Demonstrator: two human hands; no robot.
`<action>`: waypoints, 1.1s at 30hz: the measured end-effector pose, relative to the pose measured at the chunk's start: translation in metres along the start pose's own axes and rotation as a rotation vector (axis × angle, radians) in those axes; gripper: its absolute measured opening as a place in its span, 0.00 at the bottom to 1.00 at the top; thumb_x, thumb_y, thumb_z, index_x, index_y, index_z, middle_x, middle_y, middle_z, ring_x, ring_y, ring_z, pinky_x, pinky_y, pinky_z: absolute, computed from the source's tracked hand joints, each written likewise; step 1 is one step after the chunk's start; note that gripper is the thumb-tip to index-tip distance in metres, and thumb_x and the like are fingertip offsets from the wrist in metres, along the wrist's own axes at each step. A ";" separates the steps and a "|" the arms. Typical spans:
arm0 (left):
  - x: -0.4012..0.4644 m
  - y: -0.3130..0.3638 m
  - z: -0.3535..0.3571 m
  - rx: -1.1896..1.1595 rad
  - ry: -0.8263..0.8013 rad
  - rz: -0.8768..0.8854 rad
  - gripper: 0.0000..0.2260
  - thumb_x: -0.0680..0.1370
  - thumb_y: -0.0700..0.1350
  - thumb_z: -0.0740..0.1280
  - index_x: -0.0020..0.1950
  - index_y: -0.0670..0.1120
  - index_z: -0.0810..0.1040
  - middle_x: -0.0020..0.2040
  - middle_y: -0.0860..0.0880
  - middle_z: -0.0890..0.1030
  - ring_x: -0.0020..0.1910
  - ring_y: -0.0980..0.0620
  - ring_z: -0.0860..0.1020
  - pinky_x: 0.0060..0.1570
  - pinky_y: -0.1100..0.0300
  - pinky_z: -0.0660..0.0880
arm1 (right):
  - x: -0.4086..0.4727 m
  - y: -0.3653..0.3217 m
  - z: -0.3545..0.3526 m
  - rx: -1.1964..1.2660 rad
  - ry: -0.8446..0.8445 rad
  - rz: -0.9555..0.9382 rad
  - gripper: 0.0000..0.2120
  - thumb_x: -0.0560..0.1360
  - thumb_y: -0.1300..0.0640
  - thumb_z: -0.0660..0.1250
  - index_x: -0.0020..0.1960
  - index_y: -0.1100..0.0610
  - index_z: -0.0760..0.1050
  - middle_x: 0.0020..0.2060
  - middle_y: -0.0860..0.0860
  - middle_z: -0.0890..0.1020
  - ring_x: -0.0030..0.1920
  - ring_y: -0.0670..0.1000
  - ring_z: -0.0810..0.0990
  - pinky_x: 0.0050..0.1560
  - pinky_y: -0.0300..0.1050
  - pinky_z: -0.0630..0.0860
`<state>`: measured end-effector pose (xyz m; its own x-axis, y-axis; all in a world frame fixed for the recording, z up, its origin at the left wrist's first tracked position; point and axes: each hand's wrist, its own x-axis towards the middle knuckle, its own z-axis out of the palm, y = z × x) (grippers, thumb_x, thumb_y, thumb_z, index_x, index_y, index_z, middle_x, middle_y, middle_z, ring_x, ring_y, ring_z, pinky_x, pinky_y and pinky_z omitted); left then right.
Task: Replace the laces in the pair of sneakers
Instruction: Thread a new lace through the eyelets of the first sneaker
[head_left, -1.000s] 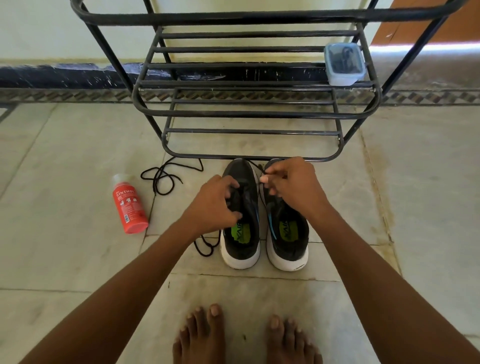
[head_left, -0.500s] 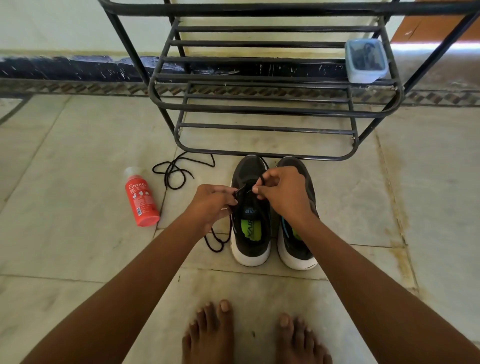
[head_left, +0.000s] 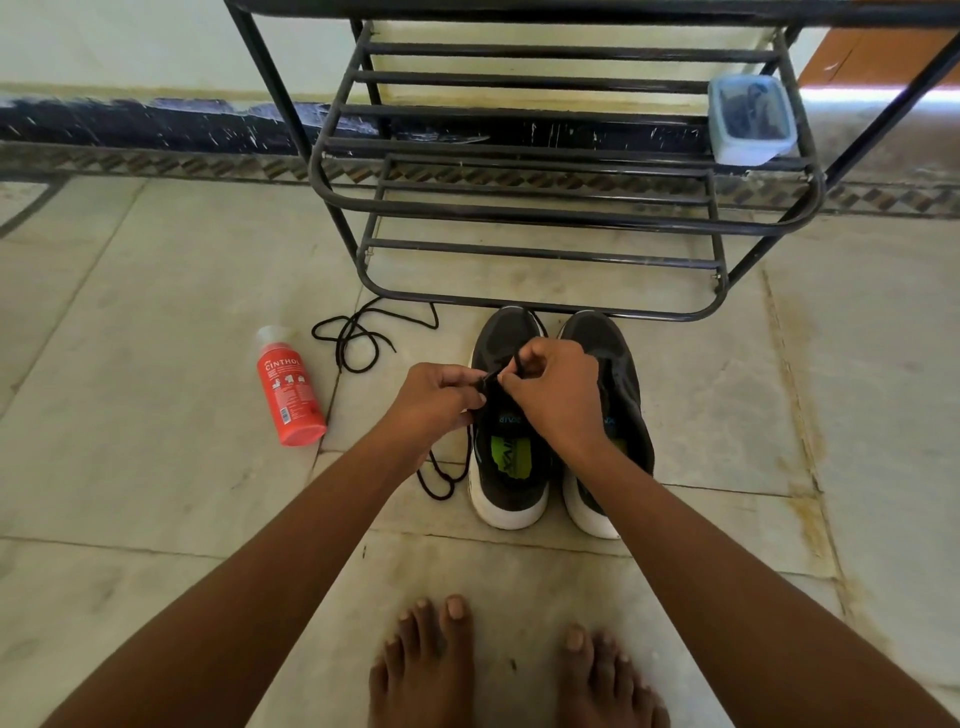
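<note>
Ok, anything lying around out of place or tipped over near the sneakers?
The red bottle lies on its side on the floor, left of the sneakers. A loose black lace sprawls tangled beside it. No visible spill or damage.

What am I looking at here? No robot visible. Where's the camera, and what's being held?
There is no machine: a person works with two bare hands, and one wide-angle camera worn on the head looks forward and down. That is why you see forearms and bare feet at the bottom.

On the tiled floor stand two black sneakers side by side, the left sneaker and the right sneaker, in front of a black metal shoe rack. The left hand and right hand each pinch the black lace over the left sneaker; its loose end trails on the floor beside the shoe.

Also there: a loose lace, a red bottle lying down, and a lidded plastic box on the rack.
</note>
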<state>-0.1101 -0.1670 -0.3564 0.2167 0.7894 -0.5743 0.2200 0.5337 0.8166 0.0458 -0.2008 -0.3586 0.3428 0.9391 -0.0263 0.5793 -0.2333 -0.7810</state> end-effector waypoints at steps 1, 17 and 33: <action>0.000 0.000 0.000 0.016 0.005 0.004 0.13 0.78 0.29 0.66 0.59 0.40 0.84 0.54 0.43 0.86 0.55 0.48 0.84 0.55 0.56 0.83 | -0.001 0.000 0.000 -0.008 0.012 0.005 0.06 0.74 0.58 0.74 0.39 0.55 0.80 0.32 0.47 0.81 0.34 0.43 0.80 0.36 0.31 0.73; 0.013 0.005 0.007 0.171 0.056 0.066 0.04 0.82 0.39 0.69 0.50 0.40 0.82 0.43 0.43 0.83 0.43 0.48 0.82 0.40 0.61 0.80 | -0.002 0.005 0.007 -0.041 -0.039 -0.073 0.04 0.74 0.61 0.74 0.43 0.56 0.80 0.36 0.49 0.82 0.36 0.45 0.81 0.44 0.46 0.83; 0.023 0.013 -0.056 1.126 0.062 0.663 0.08 0.78 0.48 0.74 0.52 0.45 0.85 0.49 0.51 0.71 0.46 0.54 0.71 0.46 0.59 0.69 | -0.048 0.010 0.025 -0.046 0.083 0.020 0.35 0.74 0.72 0.67 0.78 0.58 0.61 0.72 0.55 0.66 0.70 0.54 0.72 0.70 0.38 0.62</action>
<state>-0.1549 -0.1246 -0.3557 0.5528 0.8314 -0.0557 0.7657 -0.4805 0.4276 0.0164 -0.2422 -0.3810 0.4135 0.9104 0.0117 0.6044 -0.2648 -0.7514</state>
